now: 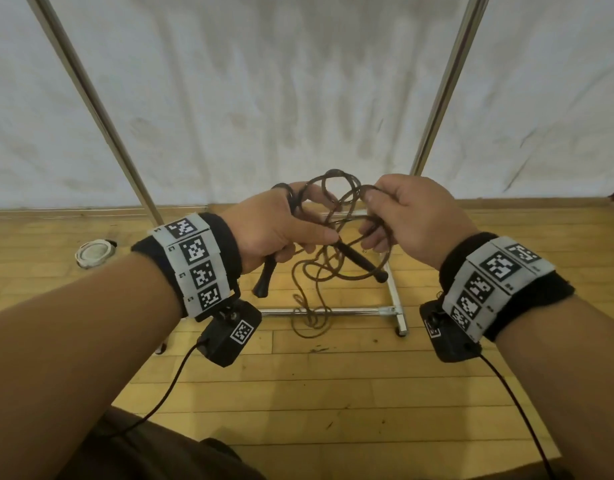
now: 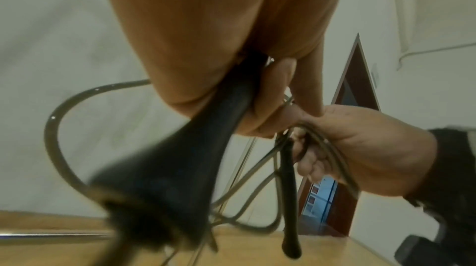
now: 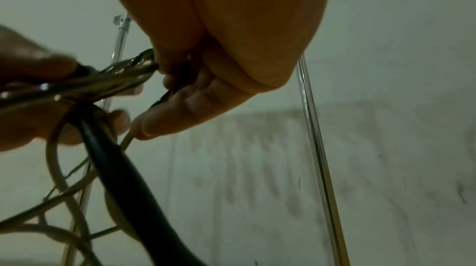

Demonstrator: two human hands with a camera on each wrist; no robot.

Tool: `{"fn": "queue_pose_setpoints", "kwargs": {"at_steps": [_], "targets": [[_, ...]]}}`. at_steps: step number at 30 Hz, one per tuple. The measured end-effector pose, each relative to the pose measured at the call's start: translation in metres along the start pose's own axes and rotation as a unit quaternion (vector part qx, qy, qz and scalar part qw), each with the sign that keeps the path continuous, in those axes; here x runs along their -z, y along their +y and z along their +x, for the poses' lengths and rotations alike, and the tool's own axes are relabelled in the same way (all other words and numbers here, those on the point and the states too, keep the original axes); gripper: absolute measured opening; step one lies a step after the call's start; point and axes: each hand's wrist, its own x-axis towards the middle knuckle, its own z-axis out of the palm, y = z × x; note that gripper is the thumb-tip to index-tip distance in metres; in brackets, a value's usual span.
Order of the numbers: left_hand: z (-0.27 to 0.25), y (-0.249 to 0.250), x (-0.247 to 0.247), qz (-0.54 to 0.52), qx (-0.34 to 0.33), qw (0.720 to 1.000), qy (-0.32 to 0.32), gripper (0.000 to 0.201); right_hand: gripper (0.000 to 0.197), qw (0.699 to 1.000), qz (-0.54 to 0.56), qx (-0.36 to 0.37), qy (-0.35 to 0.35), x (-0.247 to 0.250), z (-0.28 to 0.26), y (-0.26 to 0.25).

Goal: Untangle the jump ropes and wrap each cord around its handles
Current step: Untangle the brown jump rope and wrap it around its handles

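A tangled brown jump-rope cord (image 1: 336,202) loops in the air between both hands, and its lower coils (image 1: 312,317) trail to the floor. My left hand (image 1: 277,226) grips one black handle (image 1: 265,282), whose flared end points down. That handle fills the left wrist view (image 2: 159,168). A second black handle (image 1: 362,261) slants down to the right below the hands. It also shows in the left wrist view (image 2: 289,199) and the right wrist view (image 3: 123,168). My right hand (image 1: 413,216) pinches several cord strands (image 3: 128,70) at the top of the tangle.
A chrome rack stands just behind the hands, its two uprights (image 1: 444,84) rising against a white cloth backdrop and its base bar (image 1: 333,310) on the wooden floor. A small round white object (image 1: 94,252) lies on the floor at the left. Wrist-camera cables hang from both forearms.
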Motion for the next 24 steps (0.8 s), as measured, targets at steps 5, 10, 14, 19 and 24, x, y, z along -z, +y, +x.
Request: {"fn": "queue_pose_setpoints", "kwargs": {"at_steps": [5, 10, 14, 19, 24], "targets": [[-0.003, -0.007, -0.004, 0.039, 0.064, 0.997, 0.022, 0.034, 0.030, 0.997, 0.070, -0.038, 0.016, 0.002, 0.000, -0.006], [-0.001, -0.005, -0.006, 0.068, 0.066, 0.995, 0.029, 0.041, 0.028, 0.990, 0.122, -0.067, 0.020, 0.000, -0.001, -0.012], [-0.001, -0.004, -0.010, 0.094, 0.072, 0.992, 0.031, 0.058, 0.026, 0.976, 0.189, -0.100, 0.040, -0.002, -0.003, -0.015], [0.002, -0.010, -0.019, 0.096, 0.054, 0.993, 0.030, 0.058, 0.018, 0.944, 0.301, -0.134, 0.032, -0.009, -0.007, -0.024], [-0.001, -0.011, -0.013, 0.051, 0.079, 0.995, 0.018, 0.038, 0.015, 0.936, 0.330, -0.120, 0.033, -0.004, -0.008, -0.024]]}}
